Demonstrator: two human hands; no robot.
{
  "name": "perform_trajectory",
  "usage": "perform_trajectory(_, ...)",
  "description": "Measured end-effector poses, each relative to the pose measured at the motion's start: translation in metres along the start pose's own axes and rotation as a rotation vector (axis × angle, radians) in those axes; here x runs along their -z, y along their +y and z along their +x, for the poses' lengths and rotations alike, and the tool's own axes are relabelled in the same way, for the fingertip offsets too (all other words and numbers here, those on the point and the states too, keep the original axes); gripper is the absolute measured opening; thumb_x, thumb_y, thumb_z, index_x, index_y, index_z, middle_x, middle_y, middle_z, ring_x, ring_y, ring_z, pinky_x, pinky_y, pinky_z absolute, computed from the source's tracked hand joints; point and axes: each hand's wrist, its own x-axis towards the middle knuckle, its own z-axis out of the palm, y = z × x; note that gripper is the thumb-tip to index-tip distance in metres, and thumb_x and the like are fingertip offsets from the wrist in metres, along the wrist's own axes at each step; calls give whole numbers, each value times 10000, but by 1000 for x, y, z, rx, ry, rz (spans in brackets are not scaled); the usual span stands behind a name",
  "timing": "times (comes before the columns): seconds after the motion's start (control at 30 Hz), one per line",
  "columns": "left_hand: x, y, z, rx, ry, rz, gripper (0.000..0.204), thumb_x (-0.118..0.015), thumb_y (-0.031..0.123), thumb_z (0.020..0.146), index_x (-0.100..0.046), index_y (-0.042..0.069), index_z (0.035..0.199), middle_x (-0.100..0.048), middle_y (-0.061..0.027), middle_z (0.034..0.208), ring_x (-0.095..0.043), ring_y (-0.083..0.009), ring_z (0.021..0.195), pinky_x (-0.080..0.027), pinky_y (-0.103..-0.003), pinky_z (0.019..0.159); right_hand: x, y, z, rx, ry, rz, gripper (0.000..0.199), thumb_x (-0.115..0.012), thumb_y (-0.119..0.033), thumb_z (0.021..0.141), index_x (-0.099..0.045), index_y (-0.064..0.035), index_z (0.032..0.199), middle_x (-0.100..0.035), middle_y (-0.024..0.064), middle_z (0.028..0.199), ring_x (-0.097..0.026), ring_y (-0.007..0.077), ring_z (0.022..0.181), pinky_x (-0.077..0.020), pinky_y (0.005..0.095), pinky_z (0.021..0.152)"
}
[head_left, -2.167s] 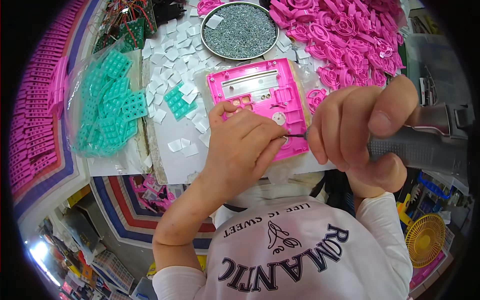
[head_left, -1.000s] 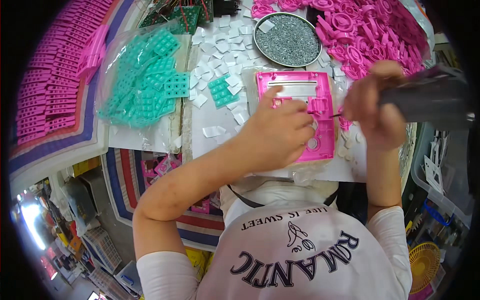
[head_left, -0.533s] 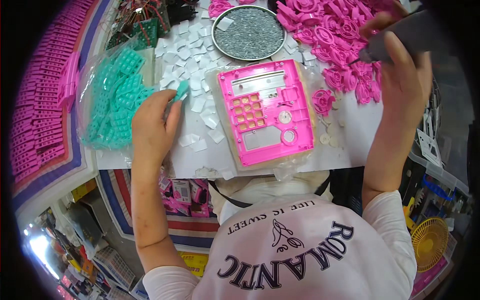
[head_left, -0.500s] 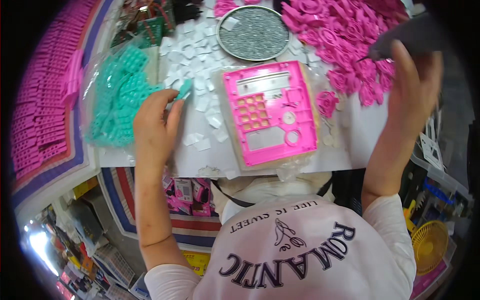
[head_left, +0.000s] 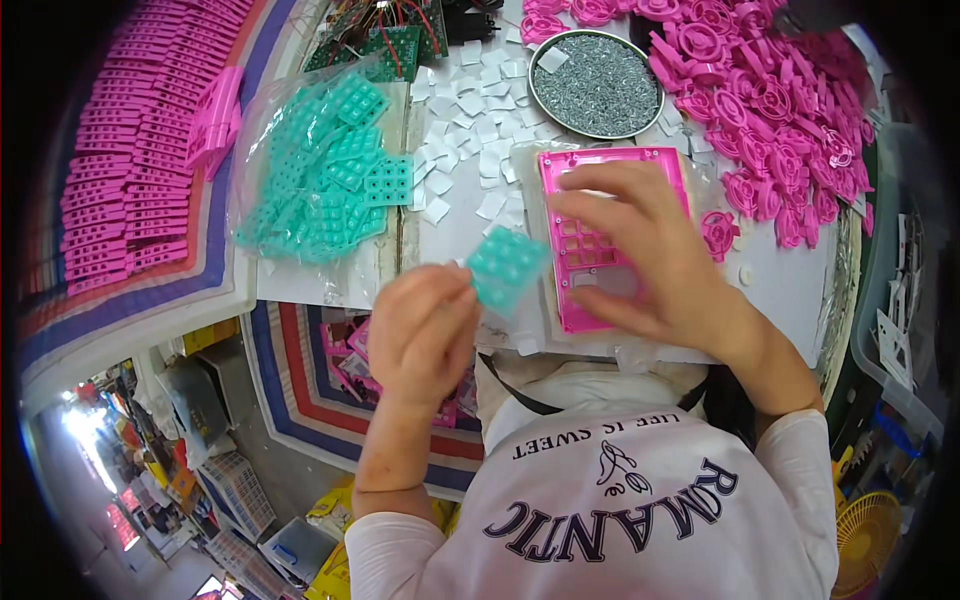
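Your left hand (head_left: 425,330), at lower centre of the frame, pinches a teal rubber keypad (head_left: 508,268) by its lower left corner between thumb and fingers; the pad is raised clear of the table and sits just left of the pink plastic housing (head_left: 600,240). Your right hand (head_left: 650,260) lies flat on that housing at centre right, fingers spread over its key grid, pressing rather than gripping; it holds nothing else. The housing rests on the white work surface (head_left: 790,290).

Upper left of centre, a clear bag of teal keypads (head_left: 320,180) lies open. Small white squares (head_left: 470,150) are scattered between the bag and the housing. A round metal dish of screws (head_left: 597,82) stands at upper centre. A heap of pink round parts (head_left: 770,100) fills the upper right. Rows of pink strips (head_left: 130,170) line the far left.
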Motion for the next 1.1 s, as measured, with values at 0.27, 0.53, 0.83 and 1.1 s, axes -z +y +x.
perform_trajectory(0.27, -3, 27, -11, 99, -109, -224, 343, -826, -32, 707, -714, 33, 1024, -710, -148, 1124, -703, -331, 976, -593, -415, 824, 13, 1, 3, 197, -73, 322, 281, -818, -51, 734, -713, -70, 994, -700, 78, 1029, -631, 322, 958, -532, 430, 871)
perform_trajectory(0.53, -5, -1, -28, 371, -166, -248, 371, -779, -27, 763, -691, 22, 1119, -711, -163, 1147, -691, -320, 991, -553, -375, 838, 52, -3, -13, -54, -339, 11, 220, -817, -81, 765, -699, -59, 949, -664, 75, 846, -593, 295, 810, -496, 391, 692)
perform_trajectory(0.83, -6, 1, -31, 433, -199, -325, 324, -702, -68, 781, -689, -6, 1099, -722, -171, 1121, -694, -299, 1002, -535, -359, 883, 8, 55, 16, -144, -298, -183, 185, -769, -195, 855, -703, -59, 962, -686, 95, 875, -627, 317, 931, -515, 435, 800)
perform_trajectory(1.1, -7, -3, -33, 453, -200, -285, 301, -698, -66, 792, -695, -1, 1086, -723, -169, 1113, -697, -301, 996, -536, -358, 884, 10, 40, -3, -57, -171, -355, 466, -787, -254, 840, -651, -76, 1249, -634, 134, 1265, -578, 345, 1163, -494, 462, 942)
